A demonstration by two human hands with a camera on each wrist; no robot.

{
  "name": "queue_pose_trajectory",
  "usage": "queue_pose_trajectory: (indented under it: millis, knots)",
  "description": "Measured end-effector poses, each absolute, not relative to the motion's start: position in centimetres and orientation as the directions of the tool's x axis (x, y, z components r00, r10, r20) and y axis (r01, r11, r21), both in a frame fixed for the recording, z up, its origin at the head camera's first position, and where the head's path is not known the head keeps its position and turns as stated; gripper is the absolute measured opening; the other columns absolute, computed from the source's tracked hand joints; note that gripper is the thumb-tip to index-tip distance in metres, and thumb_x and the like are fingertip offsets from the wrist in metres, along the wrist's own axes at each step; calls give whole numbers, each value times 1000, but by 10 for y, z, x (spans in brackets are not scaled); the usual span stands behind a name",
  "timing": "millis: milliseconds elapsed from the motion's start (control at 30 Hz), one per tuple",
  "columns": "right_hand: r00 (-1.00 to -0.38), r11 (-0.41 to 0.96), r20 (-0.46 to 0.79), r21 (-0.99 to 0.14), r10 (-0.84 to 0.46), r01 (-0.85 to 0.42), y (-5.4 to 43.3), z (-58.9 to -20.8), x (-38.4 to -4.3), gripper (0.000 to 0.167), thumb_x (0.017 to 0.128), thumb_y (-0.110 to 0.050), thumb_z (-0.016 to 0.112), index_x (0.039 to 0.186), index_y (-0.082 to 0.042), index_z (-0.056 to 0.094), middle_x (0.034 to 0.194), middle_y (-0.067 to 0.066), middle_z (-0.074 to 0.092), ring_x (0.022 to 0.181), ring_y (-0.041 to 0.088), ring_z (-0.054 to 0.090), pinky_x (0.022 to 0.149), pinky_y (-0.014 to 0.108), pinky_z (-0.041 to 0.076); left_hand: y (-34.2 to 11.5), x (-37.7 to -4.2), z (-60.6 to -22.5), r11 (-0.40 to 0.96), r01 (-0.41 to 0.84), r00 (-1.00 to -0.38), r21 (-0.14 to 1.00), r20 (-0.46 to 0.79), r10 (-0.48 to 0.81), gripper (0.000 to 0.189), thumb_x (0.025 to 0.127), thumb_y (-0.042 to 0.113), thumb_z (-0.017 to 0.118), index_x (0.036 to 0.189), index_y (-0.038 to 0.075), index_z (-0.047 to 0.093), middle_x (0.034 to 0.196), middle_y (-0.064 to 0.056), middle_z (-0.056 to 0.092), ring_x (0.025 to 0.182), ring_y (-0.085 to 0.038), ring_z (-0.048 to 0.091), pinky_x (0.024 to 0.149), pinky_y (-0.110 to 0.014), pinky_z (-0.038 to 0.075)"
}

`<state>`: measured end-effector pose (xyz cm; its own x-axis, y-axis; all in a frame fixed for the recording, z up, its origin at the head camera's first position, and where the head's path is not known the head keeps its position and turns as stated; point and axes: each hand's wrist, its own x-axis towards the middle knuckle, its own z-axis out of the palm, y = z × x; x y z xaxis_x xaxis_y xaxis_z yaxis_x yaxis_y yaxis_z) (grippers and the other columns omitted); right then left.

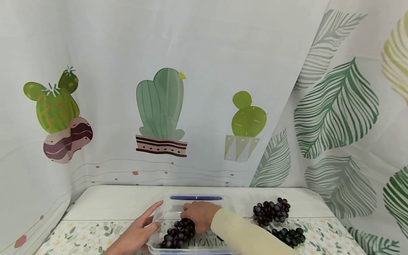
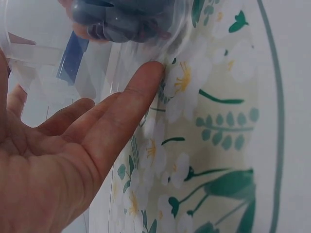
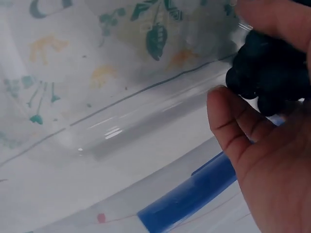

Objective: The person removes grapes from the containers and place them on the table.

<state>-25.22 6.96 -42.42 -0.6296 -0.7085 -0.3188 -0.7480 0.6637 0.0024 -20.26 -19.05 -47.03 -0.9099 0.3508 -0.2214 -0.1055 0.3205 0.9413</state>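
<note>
In the head view, a clear plastic container [image 1: 164, 212] with blue latches stands on the table. A bunch of dark grapes [image 1: 175, 234] lies along its left side, inside. My right hand [image 1: 201, 214] reaches into the container and holds the far end of that bunch. In the right wrist view, the grapes [image 3: 267, 68] sit between the thumb and fingers of this hand. My left hand [image 1: 137, 232] is at the container's left wall with its fingers extended. The left wrist view shows these straight fingers [image 2: 138, 92] close beside the clear wall.
Right of the container lie two more bunches of dark grapes, a farther bunch [image 1: 271, 211] and a nearer bunch [image 1: 289, 236] partly behind my right sleeve [image 1: 248, 233]. A flowered cloth [image 1: 92, 235] covers the table. A cactus-print curtain [image 1: 204, 106] hangs behind.
</note>
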Motion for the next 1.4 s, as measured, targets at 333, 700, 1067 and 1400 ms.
queue_pose_trajectory:
  millis: [333, 700, 1067, 1400]
  knots:
    - [-629, 704, -320, -391, -708, -593, 90, -409, -261, 42, 87, -16, 83, 126, -24, 69, 130, -8, 69, 112, 6, 65, 86, 25, 56, -187, -203, -470, 347, -92, -920, 933, -213, 330, 69, 109, 28, 52, 169, 30, 19, 155, -48, 31, 138, -65, 43, 59, -51, 63]
    - [-679, 591, -229, -720, -697, -363, 101, -390, -260, 29, 86, -27, 86, 113, -30, 74, 137, -10, 63, 122, 10, 58, 91, 35, 52, -186, -204, -469, 359, -100, -924, 928, -221, 312, 68, 108, 27, 52, 168, 31, 20, 155, -47, 35, 142, -67, 35, 60, -50, 63]
    - [-659, 508, -127, -748, -741, -427, 98, -380, -251, 25, 87, -22, 86, 109, -28, 76, 124, -19, 67, 118, 0, 59, 99, 27, 50, -187, -206, -468, 356, -110, -920, 928, -231, 317, 69, 107, 29, 54, 168, 30, 21, 153, -48, 38, 134, -63, 49, 61, -50, 64]
    - [-638, 518, -74, -659, -766, -545, 93, -357, -243, 27, 87, -22, 86, 111, -28, 74, 125, -10, 71, 108, -2, 62, 93, 22, 52, -188, -201, -466, 344, -92, -917, 935, -214, 338, 68, 108, 30, 53, 168, 31, 21, 156, -47, 33, 144, -66, 32, 62, -50, 63]
